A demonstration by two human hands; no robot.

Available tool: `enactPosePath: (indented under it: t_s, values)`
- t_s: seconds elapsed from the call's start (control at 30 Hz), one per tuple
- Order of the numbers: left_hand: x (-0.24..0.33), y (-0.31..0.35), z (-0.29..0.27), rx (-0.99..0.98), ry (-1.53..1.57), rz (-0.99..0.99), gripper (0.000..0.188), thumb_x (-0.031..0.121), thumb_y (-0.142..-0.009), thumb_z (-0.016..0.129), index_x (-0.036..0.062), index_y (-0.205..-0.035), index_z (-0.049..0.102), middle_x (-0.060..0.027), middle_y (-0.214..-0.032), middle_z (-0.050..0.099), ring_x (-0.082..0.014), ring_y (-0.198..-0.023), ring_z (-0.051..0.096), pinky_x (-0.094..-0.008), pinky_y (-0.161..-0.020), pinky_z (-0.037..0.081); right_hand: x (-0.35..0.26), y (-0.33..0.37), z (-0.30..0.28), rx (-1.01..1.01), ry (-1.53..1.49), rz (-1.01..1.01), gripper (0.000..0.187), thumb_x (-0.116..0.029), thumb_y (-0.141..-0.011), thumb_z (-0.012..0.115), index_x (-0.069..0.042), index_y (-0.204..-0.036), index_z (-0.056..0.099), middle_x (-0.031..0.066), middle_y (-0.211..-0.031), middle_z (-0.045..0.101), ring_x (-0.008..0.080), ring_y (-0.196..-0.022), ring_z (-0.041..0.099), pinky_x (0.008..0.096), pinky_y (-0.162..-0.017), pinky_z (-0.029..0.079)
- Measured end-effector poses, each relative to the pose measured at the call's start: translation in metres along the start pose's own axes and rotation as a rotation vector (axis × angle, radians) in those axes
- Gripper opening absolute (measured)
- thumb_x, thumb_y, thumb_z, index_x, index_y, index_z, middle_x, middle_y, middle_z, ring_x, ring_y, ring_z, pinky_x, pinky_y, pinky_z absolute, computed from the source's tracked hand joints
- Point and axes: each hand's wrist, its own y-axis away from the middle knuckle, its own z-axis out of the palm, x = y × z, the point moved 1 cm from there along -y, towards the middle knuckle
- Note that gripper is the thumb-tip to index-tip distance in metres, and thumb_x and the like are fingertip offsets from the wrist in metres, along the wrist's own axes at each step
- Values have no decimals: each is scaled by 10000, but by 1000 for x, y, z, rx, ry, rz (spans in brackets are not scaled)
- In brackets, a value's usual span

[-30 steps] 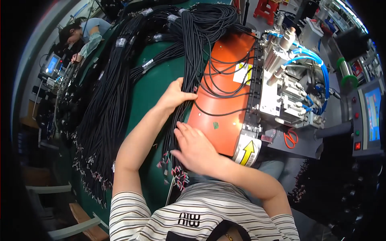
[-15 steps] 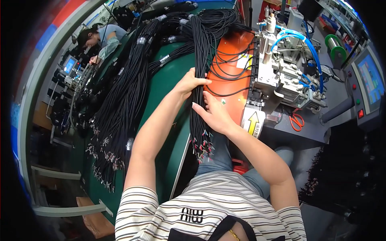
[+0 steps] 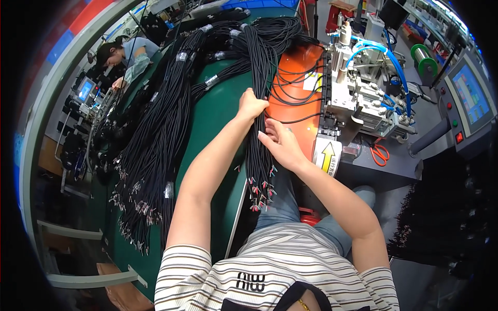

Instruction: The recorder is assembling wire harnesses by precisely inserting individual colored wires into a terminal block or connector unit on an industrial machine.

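Note:
A thick bundle of black cables [image 3: 258, 150] hangs over the green table's near edge, its stripped ends showing red, white and teal wire tips. My left hand [image 3: 252, 105] is closed round the bundle at about mid-length, partly hiding it. Just below and to the right, my right hand [image 3: 284, 145] is open beside the cables, thumb apart from slightly bent fingers. Whether its fingertips touch the bundle I cannot tell. Several single black cables [image 3: 293, 98] loop across the orange plate [image 3: 290, 111] towards the machine [image 3: 358, 93].
More tied cable bundles [image 3: 161, 119] lie on the green table [image 3: 207, 150] at left. Red-handled scissors [image 3: 380, 154] rest on the machine's base, near a control screen [image 3: 471, 96]. A co-worker [image 3: 127, 54] bends over equipment at far left. Dark cables [image 3: 441, 212] hang at lower right.
My left hand has closed more tightly round the bundle, its thumb no longer stretched out. My right hand has drawn slightly right, off the bundle's front. The wire ends hang a little lower.

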Motion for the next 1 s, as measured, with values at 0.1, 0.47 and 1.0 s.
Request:
enactPosePath:
  t_s: [0.1,0.47,1.0]
  values:
    - [-5,-1,-23,-289,485,-222,389,52,-736,699,-135,-1063,598,-204,-960,696,-225,-869,687,-328,-739,555,4,4,3,46,-167,12,553,-237,-956,630,101,-1341,423,230,-1304,557,270,-1244,545,367,-1042,437]
    - [13,51,-37,-559,883,-180,171,139,-905,682,18,-1024,664,-55,-939,708,-119,-785,675,-260,-748,537,-21,-25,-39,-79,-287,316,263,-226,-948,633,31,-1005,647,81,-865,688,117,-647,654,279,-561,555]
    - [74,106,-54,-207,-199,1111,623,126,-703,802,-3,-1254,544,-181,-1267,573,-374,-1218,534,-481,-1013,423,-40,64,-132,-336,-624,475,369,-292,-1017,477,43,-1135,579,114,-876,668,161,-694,669,263,-627,545]
